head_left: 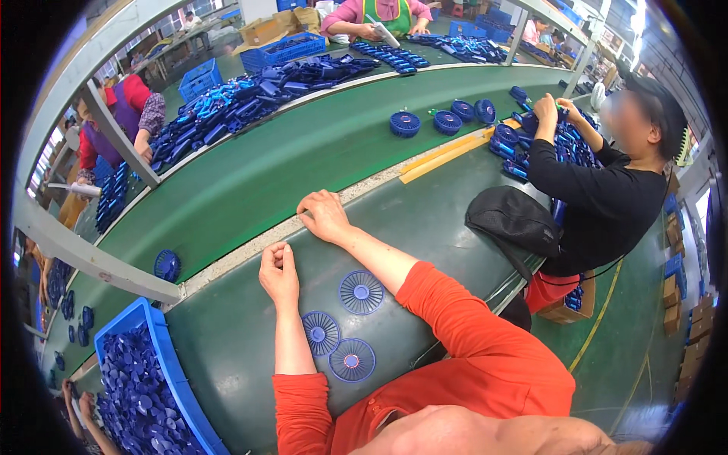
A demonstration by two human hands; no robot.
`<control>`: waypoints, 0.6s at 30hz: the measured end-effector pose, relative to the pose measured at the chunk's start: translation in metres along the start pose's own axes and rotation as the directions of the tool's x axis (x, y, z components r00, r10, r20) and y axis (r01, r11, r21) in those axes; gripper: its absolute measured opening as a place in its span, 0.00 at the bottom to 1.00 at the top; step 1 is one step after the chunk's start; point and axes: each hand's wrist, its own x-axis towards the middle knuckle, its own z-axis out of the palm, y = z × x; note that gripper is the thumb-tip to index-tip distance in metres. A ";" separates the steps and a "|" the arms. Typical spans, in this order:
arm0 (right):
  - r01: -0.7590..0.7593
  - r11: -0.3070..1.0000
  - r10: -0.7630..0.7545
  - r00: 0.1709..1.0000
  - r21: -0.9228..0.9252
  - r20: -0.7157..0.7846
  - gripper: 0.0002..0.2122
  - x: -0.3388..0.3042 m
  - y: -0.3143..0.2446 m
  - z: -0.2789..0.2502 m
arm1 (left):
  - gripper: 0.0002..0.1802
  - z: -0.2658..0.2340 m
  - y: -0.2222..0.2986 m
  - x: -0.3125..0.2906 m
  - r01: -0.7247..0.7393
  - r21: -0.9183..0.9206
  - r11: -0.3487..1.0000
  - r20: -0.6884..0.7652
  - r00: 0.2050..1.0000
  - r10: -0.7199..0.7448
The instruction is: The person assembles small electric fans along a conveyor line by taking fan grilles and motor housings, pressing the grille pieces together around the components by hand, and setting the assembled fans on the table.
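Lying at six o'clock from the right hand (324, 216), fingers apart, blue fan grilles (362, 292) seem light, stiff, brittle: best hold, rims. Left hand (280, 277): fingers together.

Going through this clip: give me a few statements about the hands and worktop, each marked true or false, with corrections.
1. The right hand reaches farther forward than the left hand. True.
2. Three round blue grilles lie on the green table. True.
3. The left hand grips a grille. False: all three lie apart from it.
4. A black bag sits left of the grilles. False: the black bag is to their right.
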 end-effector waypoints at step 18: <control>0.033 0.997 -0.030 0.999 -0.068 0.042 0.05 0.000 -0.002 -0.001 | 0.07 -0.003 0.000 -0.005 0.007 0.105 0.994 -0.052 0.999 -0.002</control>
